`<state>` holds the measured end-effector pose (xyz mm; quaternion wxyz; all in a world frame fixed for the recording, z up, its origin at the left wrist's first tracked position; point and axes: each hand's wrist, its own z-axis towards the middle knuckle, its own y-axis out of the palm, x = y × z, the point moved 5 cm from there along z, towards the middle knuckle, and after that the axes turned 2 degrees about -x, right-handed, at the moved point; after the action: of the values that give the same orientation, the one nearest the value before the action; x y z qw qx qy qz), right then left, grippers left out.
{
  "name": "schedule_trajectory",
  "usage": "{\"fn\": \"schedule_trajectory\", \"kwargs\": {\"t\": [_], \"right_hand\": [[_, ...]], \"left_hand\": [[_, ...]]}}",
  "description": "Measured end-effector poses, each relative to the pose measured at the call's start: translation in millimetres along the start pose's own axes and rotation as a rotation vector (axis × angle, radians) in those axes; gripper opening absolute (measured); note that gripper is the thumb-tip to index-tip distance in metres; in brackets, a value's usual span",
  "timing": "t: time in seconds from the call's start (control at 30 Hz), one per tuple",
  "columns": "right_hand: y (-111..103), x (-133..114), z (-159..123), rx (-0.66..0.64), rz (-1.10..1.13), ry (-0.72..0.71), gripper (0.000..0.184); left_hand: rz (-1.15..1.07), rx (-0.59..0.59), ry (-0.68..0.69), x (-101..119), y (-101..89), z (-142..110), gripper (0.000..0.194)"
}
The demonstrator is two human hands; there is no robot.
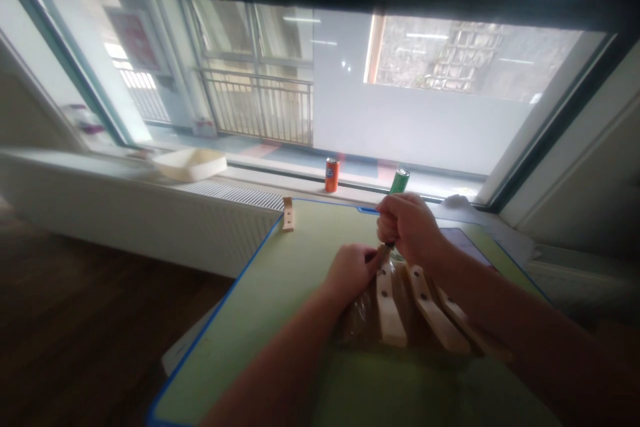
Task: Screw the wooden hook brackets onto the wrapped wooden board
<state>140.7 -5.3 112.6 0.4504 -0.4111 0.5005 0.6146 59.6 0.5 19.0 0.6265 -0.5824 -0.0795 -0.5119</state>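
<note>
On the green mat (280,293) lie several pale wooden pieces (390,310) with holes, fanned out over a clear plastic bag (357,323). My left hand (353,270) is closed, pinching the top of a wooden piece. My right hand (410,223) is a fist just above it, gripping a thin dark tool whose tip points down at the wood. A green can (399,181) shows tilted right behind my right hand; whether the hand touches it I cannot tell.
One small wooden piece (287,213) stands at the mat's far left edge. An orange can (331,174) stands on the window sill, a white tray (193,163) further left. Papers (465,240) lie at the right. Dark floor lies to the left.
</note>
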Motion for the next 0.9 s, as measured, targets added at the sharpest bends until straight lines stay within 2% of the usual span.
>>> {"fn": "schedule_trajectory", "kwargs": {"t": [0.47, 0.6, 0.7, 0.73, 0.8, 0.87, 0.9], "right_hand": [[-11, -1, -1, -0.017, 0.042, -0.025, 0.032], [-3, -5, -7, -0.142, -0.007, -0.01, 0.034], [-1, -27, -19, -0.198, -0.053, -0.068, 0.036], [-4, -38, -24, -0.17, -0.106, -0.132, 0.037], [-14, -61, -33, -0.058, -0.363, -0.291, 0.039], [-19, -71, -40, -0.079, -0.747, -0.375, 0.037], [-19, -70, -41, -0.134, -0.919, -0.402, 0.035]], "left_hand": [[-0.062, -0.028, -0.07, 0, 0.3, 2, 0.057], [-0.099, -0.034, -0.072, -1, 0.2, 2, 0.054], [-0.184, -0.07, -0.085, -2, 0.9, 1, 0.054], [-0.209, -0.086, -0.091, -3, 1.1, 1, 0.054], [-0.244, -0.112, -0.106, -4, 1.2, 1, 0.053], [-0.271, -0.127, -0.124, -5, 1.0, 3, 0.053], [-0.286, -0.135, -0.131, -6, 1.2, 3, 0.052]]}}
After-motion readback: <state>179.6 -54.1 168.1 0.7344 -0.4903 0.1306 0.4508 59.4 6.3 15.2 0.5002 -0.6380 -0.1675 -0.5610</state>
